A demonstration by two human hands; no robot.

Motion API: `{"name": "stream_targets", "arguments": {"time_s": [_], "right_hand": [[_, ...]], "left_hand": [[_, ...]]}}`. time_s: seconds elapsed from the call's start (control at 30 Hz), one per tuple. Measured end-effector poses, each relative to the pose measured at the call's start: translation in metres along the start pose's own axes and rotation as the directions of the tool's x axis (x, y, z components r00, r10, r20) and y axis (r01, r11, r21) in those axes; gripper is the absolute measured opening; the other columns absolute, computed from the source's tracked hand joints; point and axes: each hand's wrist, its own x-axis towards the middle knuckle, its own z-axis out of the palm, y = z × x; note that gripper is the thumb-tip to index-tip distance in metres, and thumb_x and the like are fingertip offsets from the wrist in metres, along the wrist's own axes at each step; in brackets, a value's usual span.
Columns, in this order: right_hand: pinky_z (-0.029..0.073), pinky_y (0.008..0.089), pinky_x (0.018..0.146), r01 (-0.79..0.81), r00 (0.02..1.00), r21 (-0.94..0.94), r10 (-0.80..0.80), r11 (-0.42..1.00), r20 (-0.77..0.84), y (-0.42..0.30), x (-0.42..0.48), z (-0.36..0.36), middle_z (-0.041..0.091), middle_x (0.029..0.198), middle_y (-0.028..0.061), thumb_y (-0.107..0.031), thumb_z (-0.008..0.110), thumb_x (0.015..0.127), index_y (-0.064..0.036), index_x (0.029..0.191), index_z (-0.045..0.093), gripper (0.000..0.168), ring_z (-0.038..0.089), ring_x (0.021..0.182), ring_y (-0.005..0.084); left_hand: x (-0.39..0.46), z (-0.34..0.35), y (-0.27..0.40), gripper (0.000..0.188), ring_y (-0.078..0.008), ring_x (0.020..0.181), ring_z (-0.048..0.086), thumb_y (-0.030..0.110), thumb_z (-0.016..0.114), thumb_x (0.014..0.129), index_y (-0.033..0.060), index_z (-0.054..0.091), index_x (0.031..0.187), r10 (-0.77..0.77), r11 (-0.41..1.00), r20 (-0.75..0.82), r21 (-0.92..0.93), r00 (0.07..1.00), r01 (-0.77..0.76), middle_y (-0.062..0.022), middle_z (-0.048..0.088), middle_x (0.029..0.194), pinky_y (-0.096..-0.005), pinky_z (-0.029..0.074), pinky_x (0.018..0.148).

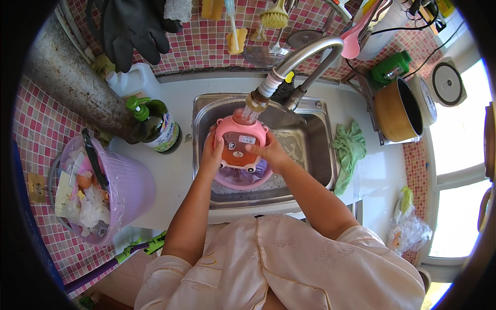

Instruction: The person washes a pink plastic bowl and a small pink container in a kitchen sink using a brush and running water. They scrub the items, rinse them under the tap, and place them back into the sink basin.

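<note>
Both hands hold a pink children's water bottle (237, 149) with a bear face on it. My left hand (211, 153) grips its left side, and my right hand (272, 152) grips its right side with the thumb across the front. The bottle's uncapped mouth is right under the faucet (257, 100), and water runs at it. Beneath the bottle, a pink basin (248, 186) with some clear purplish items in it sits in the stainless steel sink (331, 155). What exactly those items are cannot be told.
A green pump bottle (157, 126), a white jug (135, 81) and a purple trash bin (131, 186) stand to the left. A green cloth (348, 151) lies right of the sink, near a pot (395, 110) on a rack. Utensils and black gloves (130, 31) hang behind.
</note>
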Motion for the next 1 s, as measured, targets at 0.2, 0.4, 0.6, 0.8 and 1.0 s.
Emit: {"name": "stream_targets", "arguments": {"time_s": [0.2,0.4,0.6,0.8,1.0], "right_hand": [[0.044,0.0305,0.085,0.068,0.992,-0.075,-0.076,0.995,-0.105,0.006,0.001,-0.002,0.05,0.11,0.0096,-0.004,0.076,0.061,0.0,0.121,0.034,0.073,0.051,0.1,0.0189],[0.043,0.0313,0.086,0.123,0.989,-0.045,-0.126,0.991,-0.076,0.004,-0.002,-0.001,0.05,0.11,0.009,-0.001,0.074,0.061,-0.001,0.122,0.033,0.074,0.05,0.1,0.0183],[0.041,0.0326,0.088,0.113,0.988,-0.018,-0.114,0.993,-0.099,0.004,-0.002,-0.001,0.048,0.112,0.0085,0.001,0.073,0.062,-0.003,0.123,0.032,0.073,0.048,0.102,0.0188],[0.04,0.0325,0.089,0.099,0.986,-0.002,-0.098,0.995,-0.134,0.001,-0.008,-0.001,0.047,0.113,0.0073,0.002,0.073,0.062,-0.005,0.124,0.032,0.074,0.047,0.104,0.019],[0.042,0.0321,0.085,0.116,0.981,-0.063,-0.124,0.991,-0.147,0.004,-0.006,0.0,0.047,0.112,0.0075,0.002,0.072,0.062,-0.005,0.124,0.032,0.075,0.049,0.101,0.0187]], "left_hand": [[-0.014,-0.012,-0.009,0.061,-0.0192,0.114,0.04,0.049,0.032,0.088,-0.0019,0.043,0.119,-0.212,0.977,-0.133,-0.051,0.968,0.207,-0.0116,0.046,0.12,-0.0311,0.03,0.095],[-0.042,-0.023,-0.029,0.061,-0.0194,0.099,0.049,0.051,0.031,0.088,-0.0027,0.052,0.109,-0.485,0.822,-0.311,0.156,0.817,0.547,-0.0123,0.054,0.108,-0.0305,0.035,0.088],[-0.052,-0.021,-0.036,0.054,-0.0216,0.1,0.051,0.044,0.036,0.089,-0.0051,0.053,0.106,-0.471,0.833,-0.325,0.143,0.82,0.535,-0.0153,0.057,0.104,-0.0297,0.036,0.086],[-0.051,-0.026,-0.042,0.045,-0.0172,0.088,0.053,0.039,0.039,0.089,-0.0011,0.056,0.101,-0.421,0.868,-0.352,0.112,0.836,0.484,-0.0092,0.059,0.092,-0.0281,0.039,0.077],[-0.062,-0.029,-0.058,0.038,-0.0183,0.087,0.056,0.033,0.048,0.086,-0.0012,0.055,0.101,-0.421,0.847,-0.351,0.179,0.836,0.501,-0.0097,0.06,0.091,-0.0282,0.041,0.079]]}}
